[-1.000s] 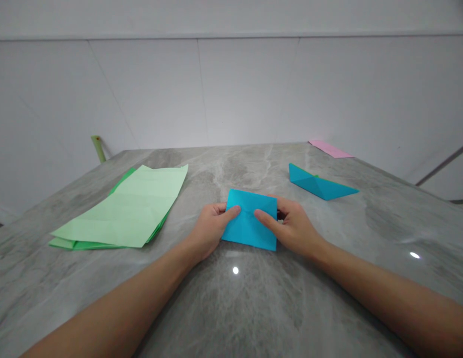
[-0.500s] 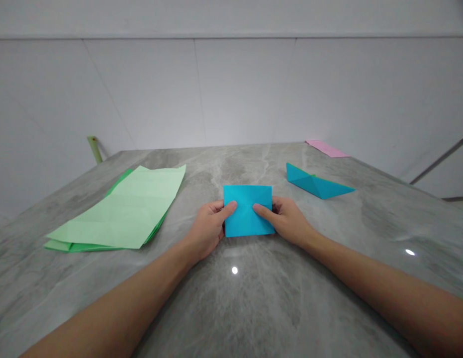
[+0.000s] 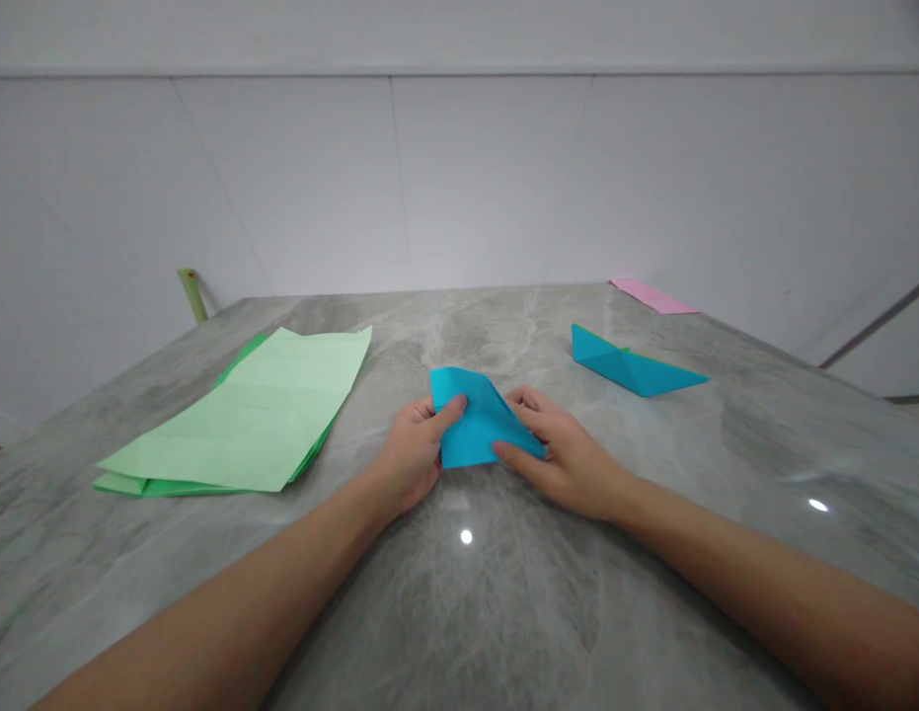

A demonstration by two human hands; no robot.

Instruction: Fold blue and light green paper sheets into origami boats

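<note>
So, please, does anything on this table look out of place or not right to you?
The pale green paper sheet lies askew on the darker green paper sheets, so their edges stick out unevenly beneath it. It looks like an untidy stack on the grey marble table.

Left hand (image 3: 409, 459) curled, thumb pressing down, right hand (image 3: 567, 464) fingers spread

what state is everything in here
left hand, gripping the blue sheet's left side
right hand, gripping the blue sheet's right side
blue sheet, folded, bent along a diagonal between the hands
blue origami, folded into a long pointed shape, lying on its own
green stack, creased, pale sheet on darker sheets
pink paper, lying flat
</note>
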